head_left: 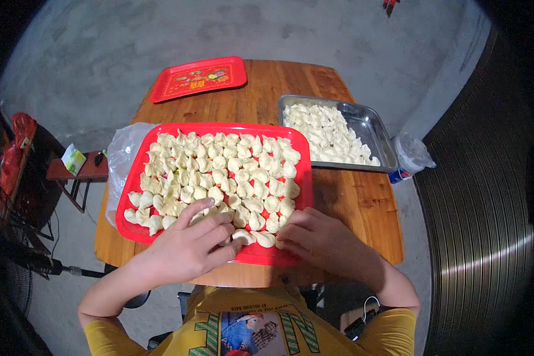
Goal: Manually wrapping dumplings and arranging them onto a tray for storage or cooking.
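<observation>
A large red tray is covered with rows of pale, folded dumplings. My left hand reaches over its near edge, fingers spread and bent among the dumplings. The thumb comes close to a dumpling in the nearest row; whether it touches is hard to see. At the near right corner, my right hand has its fingers bent and pressed together beside the end dumpling of that row. Those fingertips are partly hidden, so what they hold cannot be made out.
The tray rests on a wooden table. Behind it lie a metal pan of dumplings and a smaller red patterned tray. Clear plastic sticks out at the left. A white tub stands past the right edge, a small bench at left.
</observation>
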Motion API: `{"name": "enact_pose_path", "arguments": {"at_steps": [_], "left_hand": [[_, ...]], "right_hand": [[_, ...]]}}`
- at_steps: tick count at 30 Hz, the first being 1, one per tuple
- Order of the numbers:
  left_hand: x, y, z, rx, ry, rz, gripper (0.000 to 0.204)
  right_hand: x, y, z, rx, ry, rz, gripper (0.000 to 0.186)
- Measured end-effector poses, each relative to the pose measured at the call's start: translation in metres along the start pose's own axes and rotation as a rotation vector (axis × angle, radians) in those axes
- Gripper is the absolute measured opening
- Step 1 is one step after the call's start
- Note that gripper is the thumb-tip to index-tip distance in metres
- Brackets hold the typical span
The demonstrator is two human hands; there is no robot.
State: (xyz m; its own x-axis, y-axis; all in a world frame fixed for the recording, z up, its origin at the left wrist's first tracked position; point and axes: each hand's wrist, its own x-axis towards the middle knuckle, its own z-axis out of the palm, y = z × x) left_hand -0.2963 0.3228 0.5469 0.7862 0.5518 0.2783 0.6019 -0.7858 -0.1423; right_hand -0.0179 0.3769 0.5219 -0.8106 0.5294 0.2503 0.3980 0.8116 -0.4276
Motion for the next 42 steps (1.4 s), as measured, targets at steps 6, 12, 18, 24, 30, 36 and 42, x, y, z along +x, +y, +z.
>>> {"name": "enact_pose_path", "arguments": {"at_steps": [6,12,18,24,30,36,42], "left_hand": [[0.031,0.016,0.016,-0.274,0.094,-0.131,0.028],[0.039,0.019,0.025,-0.263,0.013,-0.098,0.020],[0.042,0.013,0.027,-0.329,0.067,-0.051,0.020],[0.039,0.007,0.033,-0.385,0.016,-0.004,0.022],[0.044,0.007,0.027,-0.440,0.020,-0.077,0.033],[0.044,0.003,0.019,-0.412,-0.043,-0.042,0.029],[0.038,-0.002,0.017,-0.424,-0.043,-0.015,0.023]], "right_hand": [[-0.001,0.009,-0.005,0.074,-0.054,-0.015,0.015],[-0.009,0.005,-0.007,0.036,0.018,-0.057,0.016],[-0.010,0.005,-0.014,-0.008,0.076,-0.051,0.019],[-0.011,0.009,-0.014,-0.051,0.074,-0.100,0.020],[-0.009,0.010,-0.012,-0.061,0.049,-0.066,0.020],[-0.003,0.008,-0.013,-0.125,-0.040,-0.119,0.024],[0.001,0.006,-0.016,-0.149,-0.081,-0.127,0.026]]}}
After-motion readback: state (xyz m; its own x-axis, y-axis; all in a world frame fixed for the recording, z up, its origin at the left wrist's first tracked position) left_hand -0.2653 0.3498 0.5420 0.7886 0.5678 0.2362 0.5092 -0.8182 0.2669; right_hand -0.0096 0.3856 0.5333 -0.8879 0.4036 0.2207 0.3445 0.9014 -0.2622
